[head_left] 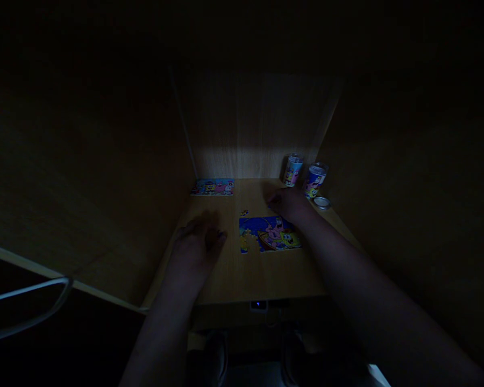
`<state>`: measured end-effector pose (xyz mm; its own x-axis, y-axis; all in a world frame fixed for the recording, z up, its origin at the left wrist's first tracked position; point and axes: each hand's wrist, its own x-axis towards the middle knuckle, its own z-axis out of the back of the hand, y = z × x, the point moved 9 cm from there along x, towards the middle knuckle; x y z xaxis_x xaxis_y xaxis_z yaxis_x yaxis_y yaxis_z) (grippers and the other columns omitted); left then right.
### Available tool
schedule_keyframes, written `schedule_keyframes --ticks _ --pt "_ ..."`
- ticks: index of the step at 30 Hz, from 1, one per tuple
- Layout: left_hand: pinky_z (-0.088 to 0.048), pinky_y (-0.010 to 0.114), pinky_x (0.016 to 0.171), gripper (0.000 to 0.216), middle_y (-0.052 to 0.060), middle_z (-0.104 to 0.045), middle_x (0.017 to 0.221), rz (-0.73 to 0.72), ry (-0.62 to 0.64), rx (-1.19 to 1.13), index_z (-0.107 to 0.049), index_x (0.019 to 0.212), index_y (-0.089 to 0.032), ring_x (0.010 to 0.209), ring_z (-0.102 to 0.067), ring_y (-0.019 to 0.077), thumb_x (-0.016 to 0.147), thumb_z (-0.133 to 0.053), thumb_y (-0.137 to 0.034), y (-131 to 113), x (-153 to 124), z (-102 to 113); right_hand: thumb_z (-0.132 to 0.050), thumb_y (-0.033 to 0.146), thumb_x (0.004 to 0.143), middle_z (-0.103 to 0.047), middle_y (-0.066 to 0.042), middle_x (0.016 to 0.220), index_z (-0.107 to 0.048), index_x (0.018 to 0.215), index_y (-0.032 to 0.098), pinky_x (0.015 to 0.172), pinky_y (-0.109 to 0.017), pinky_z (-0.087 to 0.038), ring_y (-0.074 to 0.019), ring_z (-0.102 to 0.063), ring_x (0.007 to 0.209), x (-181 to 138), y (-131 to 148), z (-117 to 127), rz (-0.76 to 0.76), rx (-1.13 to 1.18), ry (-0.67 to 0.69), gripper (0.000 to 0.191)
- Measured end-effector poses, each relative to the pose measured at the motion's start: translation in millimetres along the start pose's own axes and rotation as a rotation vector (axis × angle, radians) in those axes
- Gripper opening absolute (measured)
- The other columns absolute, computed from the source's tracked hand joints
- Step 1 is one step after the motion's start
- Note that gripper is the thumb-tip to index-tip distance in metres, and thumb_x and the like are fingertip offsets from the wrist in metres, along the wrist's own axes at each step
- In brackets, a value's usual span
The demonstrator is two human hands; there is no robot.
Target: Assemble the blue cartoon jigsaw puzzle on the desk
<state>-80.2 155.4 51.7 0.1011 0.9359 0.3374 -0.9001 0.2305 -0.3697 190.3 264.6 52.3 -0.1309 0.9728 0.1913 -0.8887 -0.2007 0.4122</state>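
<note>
A partly assembled cartoon jigsaw puzzle (pixel 276 231) lies on the wooden surface, with a gap in its lower left part. My right hand (pixel 289 204) reaches over its upper right edge, fingers pinched together on a small dark blue puzzle piece (pixel 270 206). Left of the puzzle, my left hand (pixel 193 244) is curled above the wood, with a small dark bluish puzzle piece (pixel 221 235) at the thumb tip; dim light blurs its outline. One loose puzzle piece (pixel 244 213) rests just above the puzzle's upper left corner.
Another assembled puzzle (pixel 213 187) lies at the back left. Two clear-topped cartoon cans (pixel 293 170), (pixel 315 180) stand at the back right, beside a round lid (pixel 321 202). Wooden panels enclose the surface (pixel 234 279). A white cable (pixel 36 317) loops at lower left.
</note>
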Motion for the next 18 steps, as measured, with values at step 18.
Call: schedule_keyframes --ticks 18 --pt "-0.055 0.048 0.106 0.018 0.006 -0.081 0.122 0.003 0.141 -0.248 -0.077 0.11 -0.027 0.114 -0.074 0.0306 0.097 -0.067 -0.036 3 -1 -9 -0.081 0.018 0.091 -0.086 -0.003 0.098 -0.083 0.099 0.021 0.081 -0.03 -0.061 -0.018 -0.079 0.087 -8 22 -13 0.089 0.479 0.167 0.009"
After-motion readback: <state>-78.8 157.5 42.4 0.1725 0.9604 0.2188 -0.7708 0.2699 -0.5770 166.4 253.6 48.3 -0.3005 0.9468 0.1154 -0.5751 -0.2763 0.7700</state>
